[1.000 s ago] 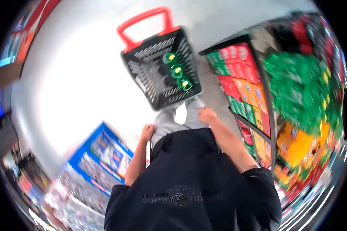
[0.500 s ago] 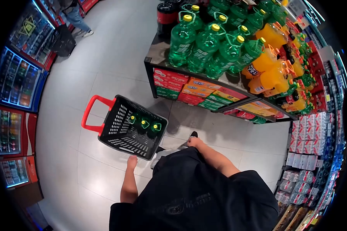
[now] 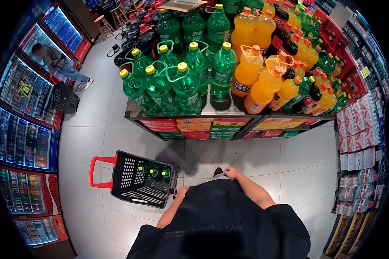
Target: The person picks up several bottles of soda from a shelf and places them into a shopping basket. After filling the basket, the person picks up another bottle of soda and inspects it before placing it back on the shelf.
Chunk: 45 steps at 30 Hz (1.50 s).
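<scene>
At the lower left of the frame, a black perforated plastic basket [image 3: 126, 176] with a red plastic handle [image 3: 91, 172] holds three green plastic bottles with yellow caps [image 3: 152, 173]. The left hand [image 3: 183, 191] is just beside its right edge, its closure unclear; the right hand [image 3: 230, 173], lower centre, is curled with nothing visible in it. Moving the basket by its handle, kept level, would likely keep the bottles from toppling.

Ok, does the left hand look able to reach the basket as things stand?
Probably yes: the left hand is close beside the basket, with nothing visible between them.
</scene>
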Each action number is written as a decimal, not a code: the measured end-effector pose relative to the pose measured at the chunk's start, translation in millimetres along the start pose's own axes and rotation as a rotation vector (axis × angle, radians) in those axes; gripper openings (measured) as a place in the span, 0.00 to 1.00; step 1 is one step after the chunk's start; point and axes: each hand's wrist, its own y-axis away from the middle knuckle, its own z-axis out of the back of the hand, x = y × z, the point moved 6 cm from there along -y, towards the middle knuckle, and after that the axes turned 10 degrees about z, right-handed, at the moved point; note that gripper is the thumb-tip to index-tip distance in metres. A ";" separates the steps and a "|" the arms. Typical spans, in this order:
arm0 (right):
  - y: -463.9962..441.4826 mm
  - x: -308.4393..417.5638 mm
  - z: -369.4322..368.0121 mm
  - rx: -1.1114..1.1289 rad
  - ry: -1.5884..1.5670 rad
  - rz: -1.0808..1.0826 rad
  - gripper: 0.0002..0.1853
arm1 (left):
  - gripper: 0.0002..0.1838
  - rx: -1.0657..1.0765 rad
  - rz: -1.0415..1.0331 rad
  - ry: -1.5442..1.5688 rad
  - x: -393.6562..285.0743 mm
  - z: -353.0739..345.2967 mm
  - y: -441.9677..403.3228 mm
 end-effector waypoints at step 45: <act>9.1 552.7 261.7 -0.785 0.460 0.720 0.16 | 0.15 -0.202 -1.307 -0.157 -539.4 376.9 170.9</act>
